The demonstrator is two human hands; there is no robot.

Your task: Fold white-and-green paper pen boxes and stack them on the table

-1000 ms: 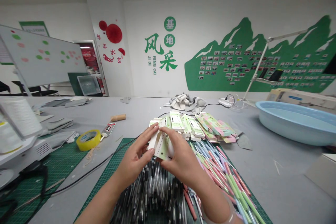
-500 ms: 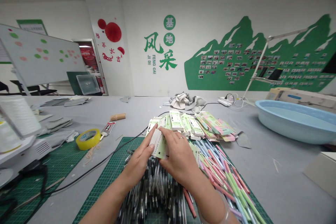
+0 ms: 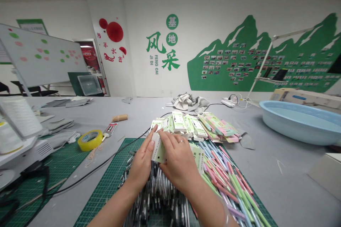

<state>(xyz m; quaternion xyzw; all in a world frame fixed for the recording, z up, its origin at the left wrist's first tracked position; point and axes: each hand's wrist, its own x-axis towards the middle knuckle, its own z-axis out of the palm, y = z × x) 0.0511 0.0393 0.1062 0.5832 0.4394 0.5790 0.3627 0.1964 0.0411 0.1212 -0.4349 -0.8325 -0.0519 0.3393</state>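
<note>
Both hands hold a small light-green and white box (image 3: pixel 158 150) over the cutting mat. My left hand (image 3: pixel 144 158) is closed on its left side, thumb along the edge. My right hand (image 3: pixel 177 154), with a ring on one finger, wraps its right side and hides part of it. Below lies a heap of clear and black pens (image 3: pixel 160 191). To the right, pink, green, blue and purple pen-like sticks (image 3: pixel 231 181) are spread out. Another green box (image 3: pixel 198 156) lies beside my right hand. Beyond are several green and pink boxes (image 3: pixel 179 122).
A green cutting mat (image 3: pixel 106 170) lies under the pens. At left are a yellow tape roll (image 3: pixel 90 140), a black cable (image 3: pixel 106 159) and white thread cones (image 3: pixel 20 117). A blue basin (image 3: pixel 301 124) stands at right. Grey cloth (image 3: pixel 189 103) lies at the back.
The held box has shifted slightly left and turned, showing more of its green face. Both hands moved slightly left with it, uncovering more of the green box beside my right hand.
</note>
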